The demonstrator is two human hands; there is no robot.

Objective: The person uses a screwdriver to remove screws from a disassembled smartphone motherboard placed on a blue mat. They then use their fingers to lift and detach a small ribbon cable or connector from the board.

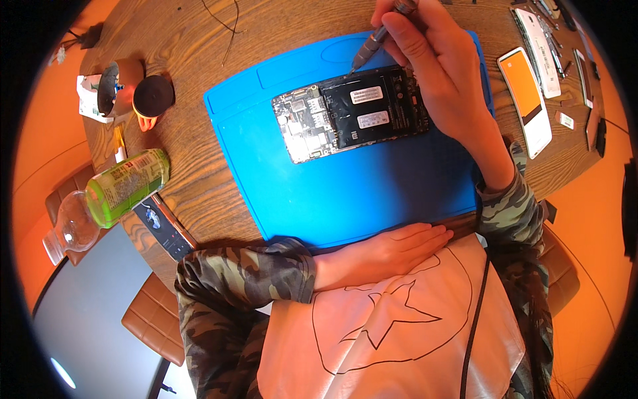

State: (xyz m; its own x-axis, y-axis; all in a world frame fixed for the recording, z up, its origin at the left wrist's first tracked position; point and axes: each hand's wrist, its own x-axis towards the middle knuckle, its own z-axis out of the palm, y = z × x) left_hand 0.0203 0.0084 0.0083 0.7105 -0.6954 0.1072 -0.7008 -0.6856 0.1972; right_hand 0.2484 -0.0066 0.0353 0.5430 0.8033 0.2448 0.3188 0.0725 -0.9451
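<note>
An opened smartphone (347, 114) lies on a blue work mat (319, 199), its black battery (372, 116) and the circuit board (304, 123) at its left end exposed. In my right hand (442, 73) is a slim grey screwdriver (369, 50), closed between thumb and fingers. Its tip meets or hovers just above the phone's far edge, near the battery; I cannot tell which. Stretched flat along the mat's near edge, my left hand (405, 247) rests against the white apron (392, 326) and holds nothing. Part of the phone's right end is hidden by my right hand.
A tipped plastic bottle with a green label (126, 186) lies at the left, beside a phone with a lit screen (163, 229). Farther back stand a brown cup (123, 83) and a dark round-topped container (153, 96). Phone parts, including an orange-and-white panel (522, 86), lie at right.
</note>
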